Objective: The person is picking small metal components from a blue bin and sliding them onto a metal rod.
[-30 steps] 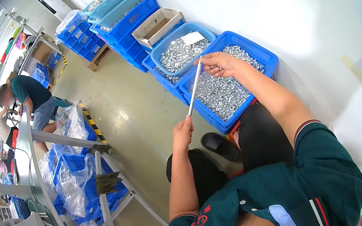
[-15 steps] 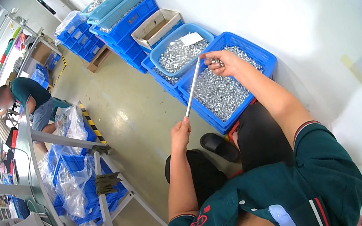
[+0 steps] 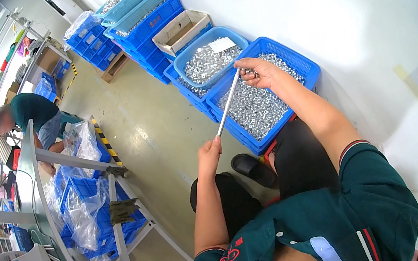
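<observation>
Left grip [image 3: 209, 156] clasps silver rod [image 3: 228, 102] by its lower end (right grip [image 3: 259, 73], upper).

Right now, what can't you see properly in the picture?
All in the head view:
- The near end of the metal rod: hidden inside the left hand.
- The little metal bits in the right hand: too small, and partly covered by that hand.
- The bottom of the blue basket: buried under metal pieces.
- Whatever is inside the blue crates: clear plastic and the crate walls hide it.
</observation>
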The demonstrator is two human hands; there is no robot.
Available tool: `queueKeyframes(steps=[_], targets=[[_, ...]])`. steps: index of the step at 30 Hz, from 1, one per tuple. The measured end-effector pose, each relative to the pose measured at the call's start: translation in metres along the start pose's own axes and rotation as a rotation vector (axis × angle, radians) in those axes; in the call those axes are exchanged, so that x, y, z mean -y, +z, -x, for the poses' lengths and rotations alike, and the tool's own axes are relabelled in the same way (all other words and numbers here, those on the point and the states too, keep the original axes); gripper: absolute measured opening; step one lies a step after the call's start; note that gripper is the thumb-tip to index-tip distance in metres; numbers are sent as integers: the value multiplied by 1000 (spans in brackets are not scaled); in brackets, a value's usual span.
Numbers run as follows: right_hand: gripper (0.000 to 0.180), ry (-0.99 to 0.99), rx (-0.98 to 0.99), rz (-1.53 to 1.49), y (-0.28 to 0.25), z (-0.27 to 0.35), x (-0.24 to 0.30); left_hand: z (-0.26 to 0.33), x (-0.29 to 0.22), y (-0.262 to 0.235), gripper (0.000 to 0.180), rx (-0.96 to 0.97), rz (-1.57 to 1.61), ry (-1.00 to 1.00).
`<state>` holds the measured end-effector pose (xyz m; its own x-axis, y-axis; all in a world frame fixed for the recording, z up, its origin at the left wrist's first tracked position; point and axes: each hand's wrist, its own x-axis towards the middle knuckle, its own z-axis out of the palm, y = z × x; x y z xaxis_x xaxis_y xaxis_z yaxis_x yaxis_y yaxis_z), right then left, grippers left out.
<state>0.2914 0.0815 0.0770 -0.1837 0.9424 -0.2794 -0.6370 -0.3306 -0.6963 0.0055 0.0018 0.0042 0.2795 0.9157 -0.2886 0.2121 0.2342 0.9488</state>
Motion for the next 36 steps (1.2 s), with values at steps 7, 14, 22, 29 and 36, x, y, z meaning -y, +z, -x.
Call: queueKeyframes(steps=[7, 14, 22, 29, 36], targets=[[13, -124, -19, 422, 7, 2, 6, 0, 2, -2, 43, -19, -13, 25], [15, -26, -44, 421, 2, 1, 6, 3, 0, 1, 46, -139, -184, 103], [17, 30, 114, 152, 1, 5, 8, 0, 2, 2, 46, -156, -194, 81], [18, -73, -20, 259, 0, -1, 2, -1, 1, 5, 43, -79, -33, 52], [14, -112, 44, 392, 5, -1, -2, 5, -12, 2, 41, 75, 188, -156]])
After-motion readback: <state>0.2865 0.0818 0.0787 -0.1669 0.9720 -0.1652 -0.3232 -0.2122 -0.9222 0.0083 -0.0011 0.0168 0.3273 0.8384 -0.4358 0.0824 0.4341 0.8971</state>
